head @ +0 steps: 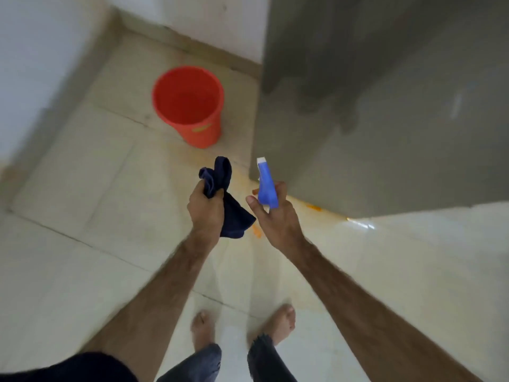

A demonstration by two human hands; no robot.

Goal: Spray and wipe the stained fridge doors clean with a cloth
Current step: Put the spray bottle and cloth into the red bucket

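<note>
the grey fridge door (385,119) fills the frame from twelve to three o'clock, darker wet-looking streaks running down its upper part. the pale tiled floor (82,244) spreads below, with orange smears near the door's lower corner. an orange bucket (190,106) stands at eleven o'clock (well apart from the hands). at centre, the left hand (206,210) is clenched round a dark blue cloth (228,199); just beside it, the right hand (275,216) grips a blue spray bottle (266,186), nozzle toward twelve

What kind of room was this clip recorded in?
Probably a home kitchen or utility corner: a tall grey fridge stands on a glossy tiled floor beside white walls, and a red bucket sits near the corner. No counters or sink show, so this is unconfirmed.
</note>
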